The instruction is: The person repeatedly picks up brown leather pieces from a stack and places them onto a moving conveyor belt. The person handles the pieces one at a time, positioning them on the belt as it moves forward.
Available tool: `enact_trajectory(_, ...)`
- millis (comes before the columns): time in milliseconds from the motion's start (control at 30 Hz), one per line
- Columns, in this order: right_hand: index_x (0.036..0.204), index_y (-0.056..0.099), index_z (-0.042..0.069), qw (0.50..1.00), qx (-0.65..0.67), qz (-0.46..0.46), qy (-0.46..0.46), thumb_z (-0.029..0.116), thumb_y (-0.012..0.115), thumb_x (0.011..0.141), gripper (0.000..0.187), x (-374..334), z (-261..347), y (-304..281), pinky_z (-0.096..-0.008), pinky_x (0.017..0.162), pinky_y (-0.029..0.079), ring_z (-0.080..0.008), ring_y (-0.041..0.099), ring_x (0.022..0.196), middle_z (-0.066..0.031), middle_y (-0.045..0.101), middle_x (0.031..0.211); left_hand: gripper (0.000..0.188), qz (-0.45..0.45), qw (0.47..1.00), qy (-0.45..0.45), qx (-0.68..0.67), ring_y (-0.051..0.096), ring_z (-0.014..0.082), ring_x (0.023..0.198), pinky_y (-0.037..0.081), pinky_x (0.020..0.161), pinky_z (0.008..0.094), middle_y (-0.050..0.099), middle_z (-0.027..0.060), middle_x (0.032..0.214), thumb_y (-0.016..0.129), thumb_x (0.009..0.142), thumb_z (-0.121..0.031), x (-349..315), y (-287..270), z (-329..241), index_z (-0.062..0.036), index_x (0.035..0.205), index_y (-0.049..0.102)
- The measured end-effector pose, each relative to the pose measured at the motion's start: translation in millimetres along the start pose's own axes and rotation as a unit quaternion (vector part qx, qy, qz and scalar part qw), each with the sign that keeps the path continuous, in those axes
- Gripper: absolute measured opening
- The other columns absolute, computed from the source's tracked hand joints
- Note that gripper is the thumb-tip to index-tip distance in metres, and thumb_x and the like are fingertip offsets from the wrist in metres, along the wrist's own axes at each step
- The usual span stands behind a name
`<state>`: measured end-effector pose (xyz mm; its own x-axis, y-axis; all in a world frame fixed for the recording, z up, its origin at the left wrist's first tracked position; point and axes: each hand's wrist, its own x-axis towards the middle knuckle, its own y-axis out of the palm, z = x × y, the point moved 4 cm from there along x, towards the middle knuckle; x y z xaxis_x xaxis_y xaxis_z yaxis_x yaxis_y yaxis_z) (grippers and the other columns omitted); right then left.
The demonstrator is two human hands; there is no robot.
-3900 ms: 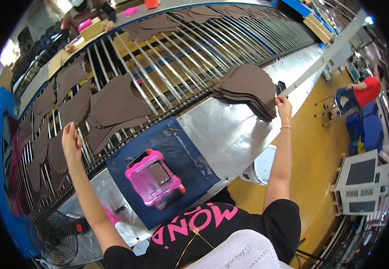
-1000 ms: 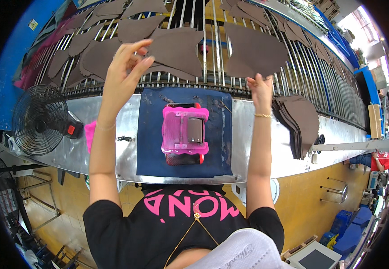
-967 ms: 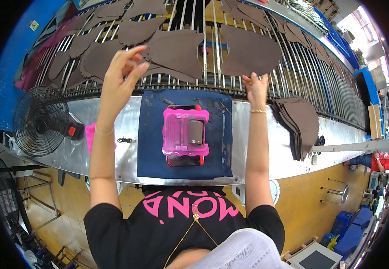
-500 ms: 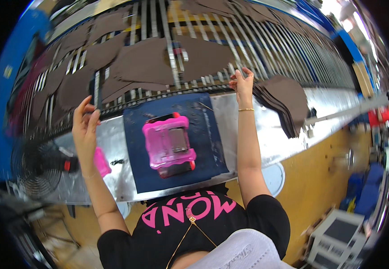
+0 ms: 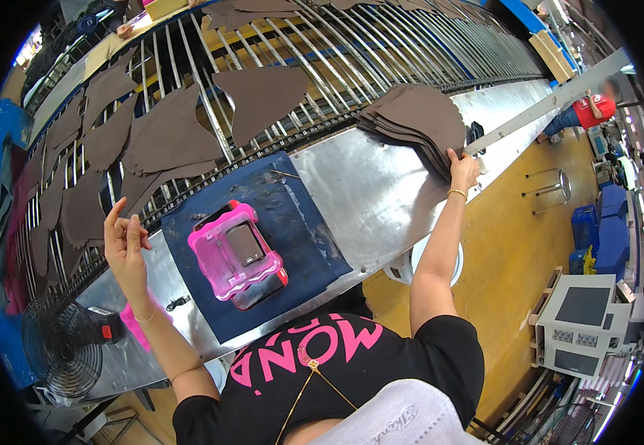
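Note:
My right hand (image 5: 464,170) is at the near corner of a fanned stack of dark brown cut sheet pieces (image 5: 415,122), its fingers closed on the stack's edge. The stack lies on the metal table beside the slatted conveyor. My left hand (image 5: 125,241) is raised over the table's left part, index finger stretched and the others loosely bent, holding nothing. Between my arms, a pink scalloped-edge basket (image 5: 214,259) with a dark flat object (image 5: 245,245) in it rests on a dark blue mat (image 5: 188,293). More brown pieces (image 5: 170,133) lie spread on the conveyor.
The slatted conveyor (image 5: 340,55) runs along the table's far side. A black fan (image 5: 62,345) stands at the left, near a second pink item (image 5: 138,330). A pale bar (image 5: 544,104) crosses at the right. A stool (image 5: 556,189) and a person in red (image 5: 595,110) are beyond.
My right hand has moved from over the conveyor to the stack's near corner. My left hand stays raised and empty. The whole view has turned, shifting the table and conveyor.

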<state>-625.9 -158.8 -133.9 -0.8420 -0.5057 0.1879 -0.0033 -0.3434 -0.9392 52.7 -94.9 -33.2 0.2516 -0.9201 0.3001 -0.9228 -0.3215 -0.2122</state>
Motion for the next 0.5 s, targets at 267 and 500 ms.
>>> enact_trajectory(267,0.117,0.051,0.003,0.991,-0.023,-0.033,-0.127,0.031,0.065,0.084,0.046,2,26,-15,-0.0425,0.07,0.053,-0.0311,0.066,0.077,-0.0188,0.065,0.089,0.032,0.006,1.0,-0.002,-0.001,0.043,0.0036,0.058,0.035,0.051,0.0171,0.048,-0.0013,0.07,0.056,0.093,-0.009,-10,-1,-5,-0.0045,0.125,0.052)
enact_trajectory(500,0.119,0.046,0.008,0.911,0.221,0.012,-0.348,0.02,0.041,0.099,0.023,-110,134,-140,-0.0317,0.045,0.045,-0.0187,0.061,0.048,-0.0136,0.065,0.073,0.026,0.015,1.0,0.009,0.01,0.046,0.004,0.062,0.039,0.055,0.0186,0.05,-0.0022,0.073,0.059,0.09,-0.008,-8,10,-26,-0.0043,0.116,0.059)
